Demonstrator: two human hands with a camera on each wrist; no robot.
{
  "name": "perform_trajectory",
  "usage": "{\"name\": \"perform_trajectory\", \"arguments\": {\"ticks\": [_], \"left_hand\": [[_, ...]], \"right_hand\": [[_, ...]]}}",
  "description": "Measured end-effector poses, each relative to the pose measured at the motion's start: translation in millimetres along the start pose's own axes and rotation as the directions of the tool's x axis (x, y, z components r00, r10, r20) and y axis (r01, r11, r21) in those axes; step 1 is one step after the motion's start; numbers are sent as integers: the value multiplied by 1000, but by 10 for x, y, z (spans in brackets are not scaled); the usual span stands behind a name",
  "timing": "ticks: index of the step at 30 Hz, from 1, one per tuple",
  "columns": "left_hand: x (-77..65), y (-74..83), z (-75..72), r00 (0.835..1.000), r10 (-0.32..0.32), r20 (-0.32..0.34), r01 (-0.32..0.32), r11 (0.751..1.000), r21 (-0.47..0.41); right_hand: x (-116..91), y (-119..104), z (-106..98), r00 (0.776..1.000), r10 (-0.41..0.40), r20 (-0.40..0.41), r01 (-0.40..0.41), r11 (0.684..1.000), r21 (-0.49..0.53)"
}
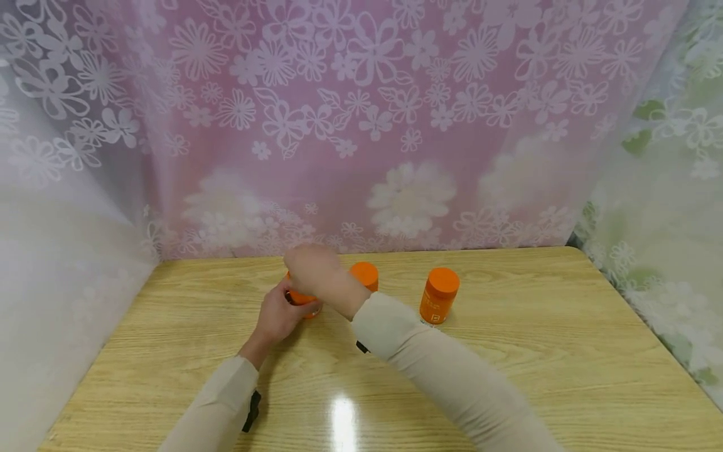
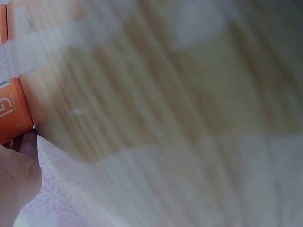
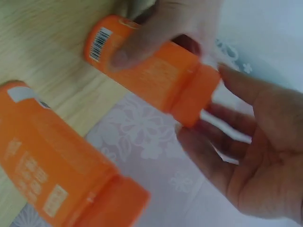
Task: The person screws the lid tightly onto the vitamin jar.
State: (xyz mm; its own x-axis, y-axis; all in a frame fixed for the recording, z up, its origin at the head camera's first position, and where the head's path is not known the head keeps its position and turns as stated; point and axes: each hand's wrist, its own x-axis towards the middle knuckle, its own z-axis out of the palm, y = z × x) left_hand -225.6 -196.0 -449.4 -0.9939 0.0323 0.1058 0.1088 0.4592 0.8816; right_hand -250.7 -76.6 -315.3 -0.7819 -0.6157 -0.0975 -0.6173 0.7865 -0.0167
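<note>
An orange screw-top jar (image 3: 158, 78) with a barcode on its side stands on the left of the table, largely covered by the hands in the head view. My left hand (image 1: 278, 316) grips its body, thumb on the near side. Over its top is my right hand (image 1: 317, 271), slightly blurred, whose thumb and fingers pinch the orange cap (image 3: 196, 97) at its edges. The cap sits on the jar. A second orange jar (image 1: 364, 275) stands just right of the hands, partly behind the right forearm.
A third orange jar (image 1: 439, 296) stands upright farther right, its cap on. The wood-grain table (image 1: 536, 351) reaches back to a pink flowered curtain (image 1: 361, 125). Pale flowered curtains hang along both sides.
</note>
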Motion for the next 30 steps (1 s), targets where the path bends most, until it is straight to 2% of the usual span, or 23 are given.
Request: {"name": "perform_trajectory", "arguments": {"ticks": [4, 7, 10, 13, 16, 19, 21, 24, 27, 30], "left_hand": [[-2, -10, 8, 1000, -10, -7, 10, 1000, 9], [-6, 1, 2, 1000, -10, -8, 10, 1000, 15], [-6, 20, -5, 1000, 5, -1, -5, 1000, 15], [1, 29, -8, 1000, 20, 3, -20, 1000, 11], [2, 27, -10, 1000, 15, -4, -15, 1000, 14], [-3, 26, -12, 1000, 2, -3, -2, 1000, 23], [-5, 19, -10, 1000, 6, -2, -6, 999, 33], [-9, 7, -4, 1000, 9, -3, -9, 1000, 26], [-6, 3, -2, 1000, 1, -5, -1, 1000, 7], [0, -5, 10, 1000, -19, -9, 19, 1000, -6]], "right_hand": [[-7, -54, 67, 991, 128, -22, -130, 990, -63], [-15, -50, 77, 988, 154, 8, -153, 987, -47], [-21, -5, 19, 994, 89, 58, -88, 996, -10], [-22, 60, -78, 993, -22, 114, 14, 997, 78], [-32, 115, -141, 980, -111, 164, 81, 980, 179], [-35, 154, -134, 971, -159, 180, 114, 965, 237], [-36, 162, -110, 973, -152, 175, 104, 962, 253], [-32, 138, -59, 985, -119, 126, 89, 971, 223], [-27, 67, -19, 997, -33, 63, 23, 989, 146], [-19, -7, 37, 997, 76, 15, -76, 997, 25]]}}
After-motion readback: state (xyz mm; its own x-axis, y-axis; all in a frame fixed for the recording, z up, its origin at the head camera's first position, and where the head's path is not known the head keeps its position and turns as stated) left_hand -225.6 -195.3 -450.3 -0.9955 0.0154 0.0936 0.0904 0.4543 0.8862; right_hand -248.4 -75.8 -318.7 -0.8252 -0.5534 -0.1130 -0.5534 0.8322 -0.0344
